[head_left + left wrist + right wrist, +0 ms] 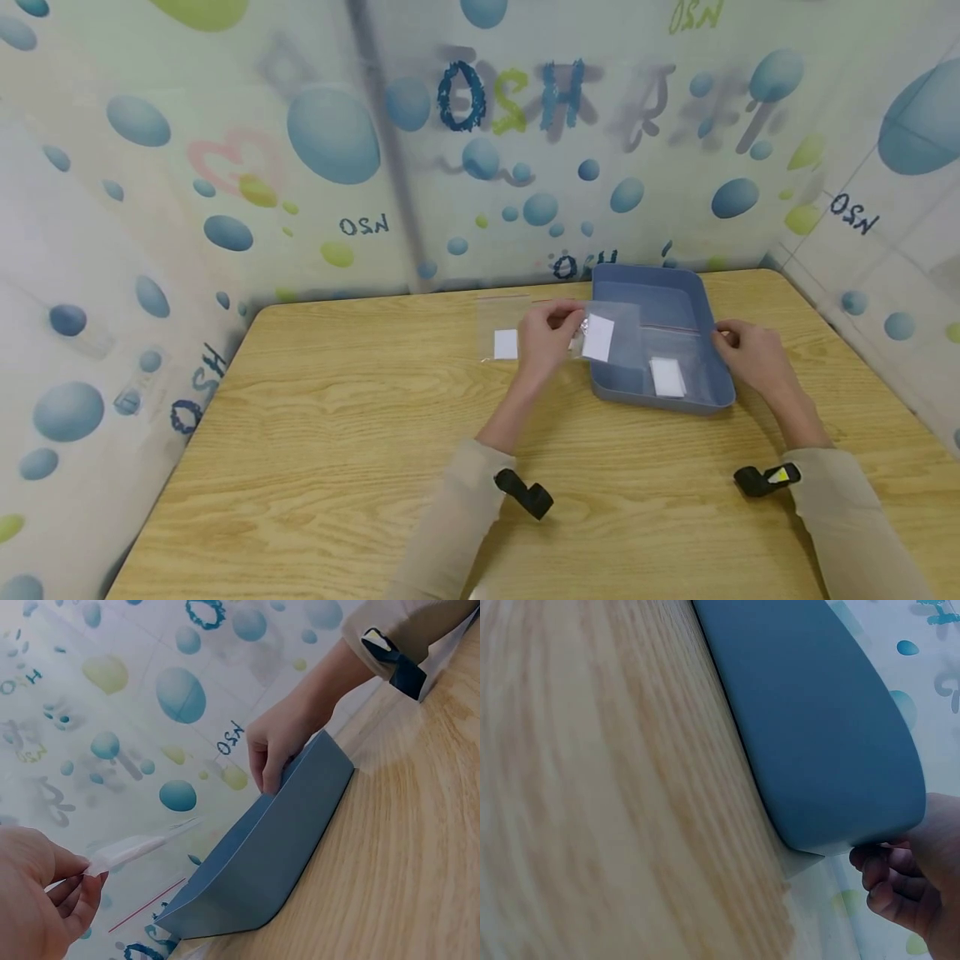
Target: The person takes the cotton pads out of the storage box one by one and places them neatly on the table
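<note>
My left hand (546, 337) pinches a clear zip bag (628, 321) with a white card and something small and shiny in it, at the tray's left edge. In the left wrist view this bag (135, 849) shows nearly edge-on between thumb and fingers. My right hand (753, 358) grips the right rim of a blue plastic tray (648, 287), thumb and fingers on either side of the wall. Inside the tray lies another clear bag (667, 377) with white cards. A further clear bag (504, 321) with a white card is partly hidden behind my left hand.
The tray stands on a wooden table (360, 400), near its back edge. Behind it hangs a wall sheet (315, 242) printed with blue and green bubbles. Black straps with small devices (525, 493) sit on both sleeves.
</note>
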`<control>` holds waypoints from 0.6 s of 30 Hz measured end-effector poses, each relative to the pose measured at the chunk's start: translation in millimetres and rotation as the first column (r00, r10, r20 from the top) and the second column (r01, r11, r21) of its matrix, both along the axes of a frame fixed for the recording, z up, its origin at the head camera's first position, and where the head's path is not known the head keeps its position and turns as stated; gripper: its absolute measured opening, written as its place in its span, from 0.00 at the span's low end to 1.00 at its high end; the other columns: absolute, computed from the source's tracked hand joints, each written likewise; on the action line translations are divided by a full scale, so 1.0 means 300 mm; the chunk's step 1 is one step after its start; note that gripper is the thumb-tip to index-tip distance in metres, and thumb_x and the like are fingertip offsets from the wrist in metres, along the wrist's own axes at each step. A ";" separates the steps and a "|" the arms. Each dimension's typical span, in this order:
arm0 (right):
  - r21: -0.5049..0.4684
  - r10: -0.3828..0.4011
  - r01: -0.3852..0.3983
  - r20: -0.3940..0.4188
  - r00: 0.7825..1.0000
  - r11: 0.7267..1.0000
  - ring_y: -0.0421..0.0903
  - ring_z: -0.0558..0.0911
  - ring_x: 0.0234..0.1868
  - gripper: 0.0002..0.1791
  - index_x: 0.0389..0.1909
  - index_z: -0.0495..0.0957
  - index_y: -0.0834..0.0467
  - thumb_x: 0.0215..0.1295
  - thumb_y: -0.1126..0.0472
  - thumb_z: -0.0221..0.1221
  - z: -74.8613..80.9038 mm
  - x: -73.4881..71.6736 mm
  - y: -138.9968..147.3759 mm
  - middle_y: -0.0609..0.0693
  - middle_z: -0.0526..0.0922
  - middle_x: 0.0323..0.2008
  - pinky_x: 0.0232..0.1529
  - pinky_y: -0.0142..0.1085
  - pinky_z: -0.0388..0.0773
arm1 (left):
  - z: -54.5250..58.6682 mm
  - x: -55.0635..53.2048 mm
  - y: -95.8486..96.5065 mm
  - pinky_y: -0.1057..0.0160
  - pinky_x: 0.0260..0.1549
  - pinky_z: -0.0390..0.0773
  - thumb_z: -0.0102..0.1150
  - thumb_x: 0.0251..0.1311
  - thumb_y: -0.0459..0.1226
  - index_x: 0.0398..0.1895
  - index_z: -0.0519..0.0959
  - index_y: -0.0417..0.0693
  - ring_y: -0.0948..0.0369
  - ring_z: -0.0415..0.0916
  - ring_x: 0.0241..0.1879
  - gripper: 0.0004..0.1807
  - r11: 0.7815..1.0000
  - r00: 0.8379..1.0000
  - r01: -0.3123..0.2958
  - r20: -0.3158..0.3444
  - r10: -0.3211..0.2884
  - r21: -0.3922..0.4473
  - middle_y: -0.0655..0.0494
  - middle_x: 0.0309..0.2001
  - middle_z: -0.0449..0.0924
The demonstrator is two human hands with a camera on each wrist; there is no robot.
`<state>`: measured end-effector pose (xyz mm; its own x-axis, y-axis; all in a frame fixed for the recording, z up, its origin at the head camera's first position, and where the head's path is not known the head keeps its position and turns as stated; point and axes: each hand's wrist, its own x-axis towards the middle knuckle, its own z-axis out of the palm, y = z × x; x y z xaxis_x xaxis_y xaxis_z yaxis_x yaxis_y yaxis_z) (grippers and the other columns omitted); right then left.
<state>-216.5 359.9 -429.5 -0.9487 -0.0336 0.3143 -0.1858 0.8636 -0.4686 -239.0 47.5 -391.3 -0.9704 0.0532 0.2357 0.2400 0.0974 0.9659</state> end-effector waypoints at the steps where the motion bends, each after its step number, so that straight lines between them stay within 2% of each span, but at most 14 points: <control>1: 0.000 0.001 -0.001 -0.002 1.000 1.000 0.43 0.73 0.19 0.16 0.48 0.78 0.79 0.72 0.66 0.56 0.000 0.000 0.000 0.58 0.82 0.23 0.22 0.38 0.70 | -0.001 -0.004 -0.007 0.73 0.30 0.78 0.65 0.66 0.31 0.42 0.87 0.37 0.69 0.76 0.29 0.07 1.000 1.000 -0.002 0.001 0.002 0.004 0.52 0.35 0.86; 8: 0.004 -0.003 0.003 -0.011 1.000 1.000 0.44 0.73 0.19 0.16 0.47 0.78 0.79 0.72 0.67 0.56 0.003 0.002 -0.005 0.57 0.81 0.22 0.21 0.38 0.69 | -0.005 -0.018 -0.053 0.69 0.33 0.82 0.64 0.66 0.30 0.43 0.86 0.37 0.66 0.79 0.31 0.06 0.999 1.000 -0.007 0.010 0.006 0.041 0.50 0.36 0.86; 14: -0.001 -0.012 0.012 0.000 1.000 1.000 0.44 0.73 0.20 0.16 0.48 0.78 0.79 0.72 0.67 0.56 0.004 0.004 -0.006 0.58 0.81 0.23 0.22 0.38 0.71 | -0.010 -0.027 -0.084 0.70 0.32 0.80 0.64 0.66 0.30 0.43 0.86 0.37 0.66 0.78 0.31 0.06 1.000 1.000 -0.009 -0.011 0.009 0.022 0.50 0.36 0.86; 18: -0.001 -0.013 0.013 0.006 1.000 1.000 0.44 0.73 0.20 0.16 0.48 0.78 0.79 0.72 0.67 0.56 0.003 0.004 -0.007 0.58 0.81 0.23 0.22 0.38 0.71 | -0.009 -0.029 -0.109 0.71 0.32 0.79 0.64 0.67 0.32 0.44 0.86 0.38 0.65 0.78 0.33 0.07 1.000 1.000 -0.021 -0.003 0.021 0.009 0.52 0.37 0.85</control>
<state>-215.3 357.9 -428.5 -0.9510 -0.0215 0.3085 -0.1721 0.8656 -0.4702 -247.7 14.8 -393.9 -0.9706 0.0310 0.2386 0.2405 0.0935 0.9661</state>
